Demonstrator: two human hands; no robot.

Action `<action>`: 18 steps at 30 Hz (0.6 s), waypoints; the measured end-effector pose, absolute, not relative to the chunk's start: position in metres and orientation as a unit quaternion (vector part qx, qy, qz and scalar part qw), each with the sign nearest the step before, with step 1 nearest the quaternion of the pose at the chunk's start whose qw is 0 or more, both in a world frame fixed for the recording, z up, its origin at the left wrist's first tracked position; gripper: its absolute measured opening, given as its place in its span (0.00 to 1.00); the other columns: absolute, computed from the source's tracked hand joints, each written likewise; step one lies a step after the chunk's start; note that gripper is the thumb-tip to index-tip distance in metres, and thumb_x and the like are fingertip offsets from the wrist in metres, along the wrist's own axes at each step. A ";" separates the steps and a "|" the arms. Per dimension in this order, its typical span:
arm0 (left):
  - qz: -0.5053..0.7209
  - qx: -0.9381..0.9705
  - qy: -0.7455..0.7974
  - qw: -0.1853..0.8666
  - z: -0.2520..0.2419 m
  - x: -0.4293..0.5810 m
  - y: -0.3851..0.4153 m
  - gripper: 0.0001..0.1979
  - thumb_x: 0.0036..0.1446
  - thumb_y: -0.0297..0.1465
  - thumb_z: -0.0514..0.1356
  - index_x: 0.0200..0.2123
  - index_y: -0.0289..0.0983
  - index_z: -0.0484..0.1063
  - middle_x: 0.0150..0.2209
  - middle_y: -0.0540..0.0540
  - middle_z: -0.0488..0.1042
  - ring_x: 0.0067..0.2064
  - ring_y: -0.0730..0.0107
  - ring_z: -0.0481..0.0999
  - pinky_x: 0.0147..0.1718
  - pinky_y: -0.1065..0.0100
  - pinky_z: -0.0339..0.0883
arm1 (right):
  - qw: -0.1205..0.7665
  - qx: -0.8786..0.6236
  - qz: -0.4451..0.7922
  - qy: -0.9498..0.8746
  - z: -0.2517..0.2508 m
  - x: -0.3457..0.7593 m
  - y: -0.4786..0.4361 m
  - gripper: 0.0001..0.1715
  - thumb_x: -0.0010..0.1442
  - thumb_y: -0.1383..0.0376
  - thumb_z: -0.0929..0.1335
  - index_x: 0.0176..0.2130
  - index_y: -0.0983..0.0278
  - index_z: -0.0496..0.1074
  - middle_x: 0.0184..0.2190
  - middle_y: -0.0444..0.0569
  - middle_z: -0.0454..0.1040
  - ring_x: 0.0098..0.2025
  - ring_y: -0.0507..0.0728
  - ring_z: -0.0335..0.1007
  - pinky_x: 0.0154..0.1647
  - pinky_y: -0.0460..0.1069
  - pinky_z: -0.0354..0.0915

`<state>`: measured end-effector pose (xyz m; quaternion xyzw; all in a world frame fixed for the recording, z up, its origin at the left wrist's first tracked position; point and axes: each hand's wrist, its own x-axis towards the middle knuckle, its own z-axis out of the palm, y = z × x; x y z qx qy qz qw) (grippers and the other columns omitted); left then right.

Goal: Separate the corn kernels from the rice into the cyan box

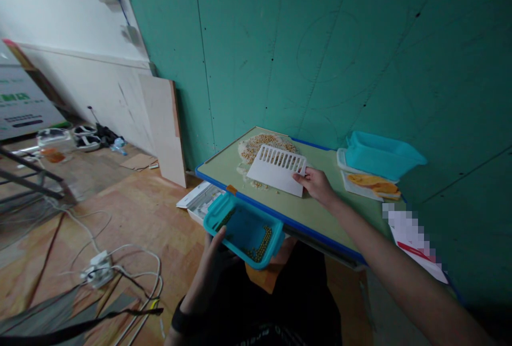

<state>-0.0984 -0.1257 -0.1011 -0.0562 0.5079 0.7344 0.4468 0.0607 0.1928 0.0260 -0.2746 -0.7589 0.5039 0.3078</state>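
My left hand (216, 247) grips the near left side of a blue plastic container (244, 228), held at the table's front edge. Soybean-like grains (262, 244) lie along its right end, with a few more at its left. My right hand (314, 183) is closed on the right edge of a white slotted plastic panel (276, 178), its row of slots on the far side. The panel covers part of a pile of beans and pale powder (260, 146) on the green tabletop (340, 215).
A deeper blue bin (382, 154), a white lid (348, 180) and an orange cloth (372, 183) sit at the table's right. Paper with a red stripe (418, 247) lies nearer. Power strips and cables (100, 268) are on the floor left. A green wall (320, 58) stands behind.
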 end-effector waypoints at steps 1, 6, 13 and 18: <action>0.729 -0.058 0.516 0.447 -0.103 -0.099 -0.125 0.57 0.59 0.51 0.78 0.84 0.53 0.54 0.66 0.31 0.78 0.56 0.39 0.90 0.56 0.42 0.85 | 0.304 -0.273 0.510 -0.757 0.025 0.061 0.193 0.42 0.45 0.30 0.83 0.40 0.61 0.83 0.35 0.56 0.88 0.37 0.70 0.87 0.35 0.59 0.81; 0.717 -0.048 0.531 0.450 -0.111 -0.102 -0.122 0.49 0.66 0.51 0.72 0.82 0.57 0.54 0.68 0.33 0.76 0.56 0.41 0.89 0.55 0.43 0.85 | 0.288 -0.275 0.531 -0.748 0.022 0.060 0.194 0.37 0.47 0.35 0.84 0.39 0.61 0.83 0.33 0.55 0.87 0.36 0.68 0.87 0.33 0.57 0.81; 0.712 -0.043 0.547 0.439 -0.120 -0.104 -0.120 0.53 0.62 0.55 0.74 0.83 0.54 0.54 0.60 0.34 0.79 0.49 0.40 0.90 0.53 0.38 0.85 | 0.286 -0.270 0.522 -0.757 0.023 0.060 0.192 0.37 0.47 0.34 0.84 0.39 0.60 0.84 0.35 0.55 0.89 0.37 0.70 0.87 0.34 0.59 0.81; 0.715 -0.050 0.540 0.441 -0.118 -0.104 -0.119 0.50 0.68 0.50 0.71 0.84 0.54 0.50 0.63 0.32 0.77 0.53 0.38 0.89 0.52 0.38 0.86 | 0.279 -0.266 0.524 -0.759 0.023 0.061 0.191 0.37 0.49 0.33 0.83 0.39 0.59 0.83 0.35 0.56 0.87 0.36 0.70 0.86 0.33 0.59 0.80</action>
